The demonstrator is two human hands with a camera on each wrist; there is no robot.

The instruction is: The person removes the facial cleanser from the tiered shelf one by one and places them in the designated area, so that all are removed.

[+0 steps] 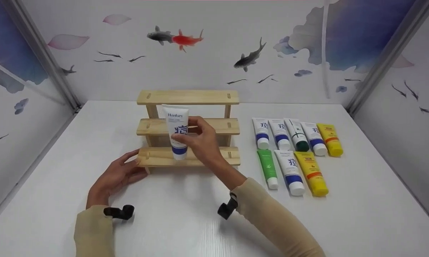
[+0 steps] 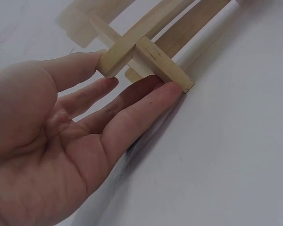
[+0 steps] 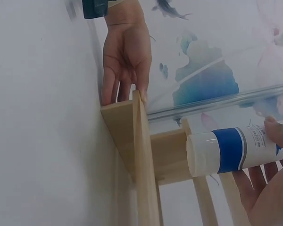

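Note:
A three-tier wooden rack (image 1: 188,97) stands on the white table. My left hand (image 1: 123,171) holds the left end of its lowest shelf, thumb on the plank (image 2: 114,61) and fingers against the leg (image 2: 165,66). In front of the rack, my right hand (image 1: 202,139) grips a white squeeze tube (image 1: 177,119) with a blue band, thumb in front and fingers behind. The tube is nearly upright, its white cap (image 3: 203,154) pointing down near the lowest shelf. Whether cap and shelf touch, I cannot tell.
Right of the rack, several tubes lie in two rows: white-and-blue tubes (image 1: 291,167), a white tube with dark green cap (image 1: 297,134), a green tube (image 1: 267,166) and yellow tubes (image 1: 311,171). A wall (image 1: 214,21) printed with fish stands behind.

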